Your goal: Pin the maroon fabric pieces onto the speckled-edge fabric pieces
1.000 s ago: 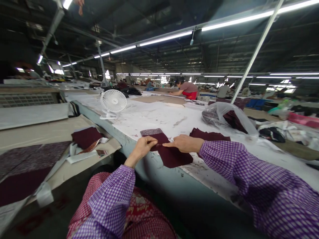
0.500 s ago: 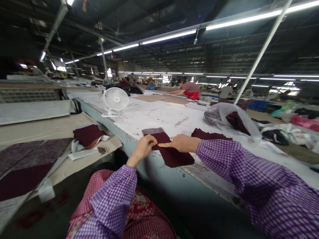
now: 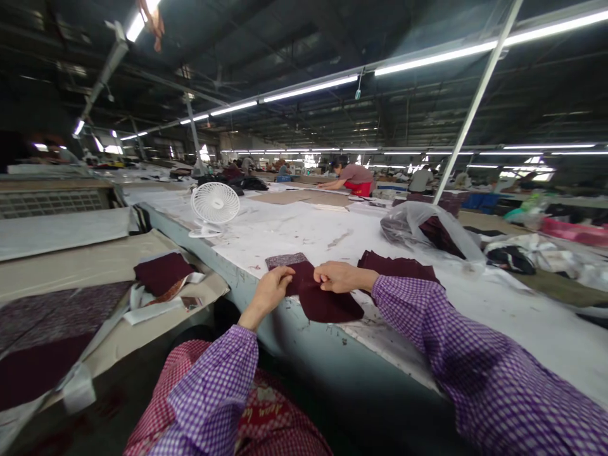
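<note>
A maroon fabric piece lies at the near edge of the white-covered table, its lower corner reaching the edge. A speckled grey-maroon strip shows at its far left end. My left hand pinches the fabric's left side between thumb and fingers. On the fabric's upper right edge, my right hand is closed with its fingers curled, gripping the cloth. Just beyond my right wrist sits a stack of maroon fabric pieces, partly covered by my sleeve.
A white fan stands at the table's left edge. A clear plastic bag with dark cloth lies right. Fabric scraps rest on a lower surface at left. A person leans over the table farther back.
My right hand has shifted right along the fabric, and its pointing index finger has curled in. My left hand stays at the left side. The view has tilted slightly.
</note>
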`<state>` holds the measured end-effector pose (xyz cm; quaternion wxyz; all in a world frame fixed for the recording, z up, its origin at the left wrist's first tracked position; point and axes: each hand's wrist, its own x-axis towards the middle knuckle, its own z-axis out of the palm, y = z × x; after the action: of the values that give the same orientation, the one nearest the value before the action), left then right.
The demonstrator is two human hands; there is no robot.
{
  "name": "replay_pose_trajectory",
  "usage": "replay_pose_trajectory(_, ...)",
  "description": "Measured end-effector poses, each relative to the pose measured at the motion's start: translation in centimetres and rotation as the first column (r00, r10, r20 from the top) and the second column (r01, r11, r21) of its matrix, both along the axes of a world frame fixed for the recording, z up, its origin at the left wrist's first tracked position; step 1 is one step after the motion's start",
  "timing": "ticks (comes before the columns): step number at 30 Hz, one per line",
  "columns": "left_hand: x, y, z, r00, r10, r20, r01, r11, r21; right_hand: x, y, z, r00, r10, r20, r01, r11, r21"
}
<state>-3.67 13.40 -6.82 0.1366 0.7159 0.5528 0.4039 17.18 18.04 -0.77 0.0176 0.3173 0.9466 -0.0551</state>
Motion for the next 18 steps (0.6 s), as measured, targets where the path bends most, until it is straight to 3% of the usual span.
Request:
replay_pose_trajectory(3, 0.0, -0.3, 0.3, 0.999, -0.005, -0.042, 0.004, 1.000, -0.014, 0.7, 0.5, 1.4, 0.995, 0.059, -0.086, -0.064, 0.996, -0.057)
replay_pose_trajectory(7, 0.6, -1.2, 1.2, 0.971, -0.029, -0.237, 0.026, 1.000, -0.013, 5.3, 1.3, 6.1, 0.977, -0.022, -0.212, -0.029, 0.972, -0.233)
replay_pose_trajectory(10, 1.9, -2.0, 2.0, 0.908, 0.015, -0.419, 0.014, 0.998, 0.066, 10.3, 2.4, 8.5, 0.947, -0.244, -0.207, 0.199, 0.956, -0.217)
replay_pose_trajectory(13, 3.4, -2.5, 2.2, 0.864, 0.013, -0.504, 0.053, 0.992, 0.116, 14.3, 3.5, 8.4, 0.874, -0.484, -0.051, 0.464, 0.860, -0.211)
replay_pose_trajectory(15, 4.0, -2.4, 2.1, 0.891, 0.000, -0.454, 0.062, 0.991, 0.121, 15.6, 4.1, 7.8, 0.816, -0.575, 0.064, 0.577, 0.802, -0.155)
replay_pose_trajectory(18, 3.7, -1.7, 1.6, 0.996, 0.044, -0.071, -0.041, 0.998, 0.043, 15.4, 4.6, 7.5, 0.787, -0.611, 0.080, 0.607, 0.791, 0.073)
